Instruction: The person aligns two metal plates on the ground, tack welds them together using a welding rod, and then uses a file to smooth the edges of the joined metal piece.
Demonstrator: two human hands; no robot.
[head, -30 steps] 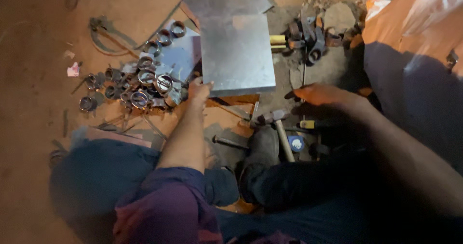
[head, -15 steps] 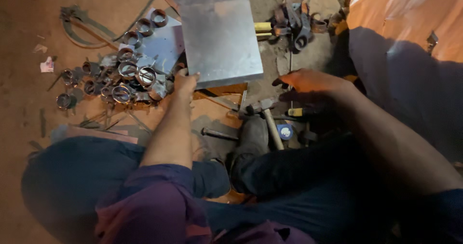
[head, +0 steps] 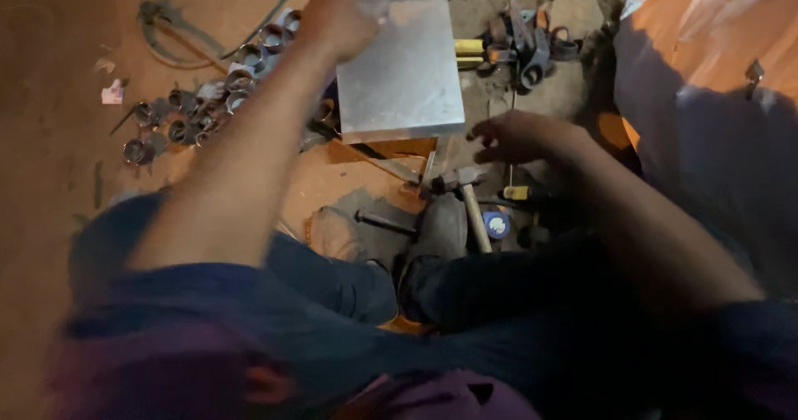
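On the dirt floor by the knees lies a wooden-handled hammer (head: pixel 467 200); right hand (head: pixel 519 136) hovers loose, grasping nothing. Farther out, left hand (head: pixel 339 14) grips a flat grey metal sheet (head: pixel 405 67) at its far edge, near small metal rings (head: pixel 199 104). Risk: sheet slips, edge cuts fingers.

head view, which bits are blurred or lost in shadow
Head view: the left hand and forearm are motion-smeared by the grey metal sheet; the right hand sits in dim light; lap and lower frame are dark; the hammer stays fairly readable.
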